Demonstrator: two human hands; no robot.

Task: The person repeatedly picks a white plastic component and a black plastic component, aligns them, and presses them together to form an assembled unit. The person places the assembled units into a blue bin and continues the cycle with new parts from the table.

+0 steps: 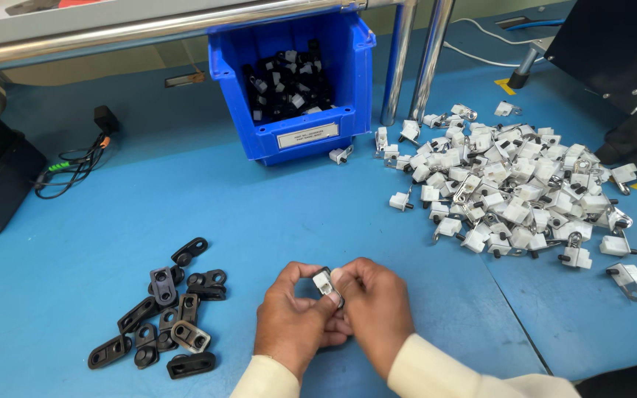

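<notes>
The left hand [293, 320] and right hand [370, 309] were pressed together, both pinching a small grey-and-white part [325, 281] between the fingertips. Dark brackets [167, 313] lay left of the left hand; a pile of white clips [514, 184] spread beyond the right, a blue bin [289, 81] ahead. Done well, the fit probably called for squaring the pieces before pressing.
</notes>
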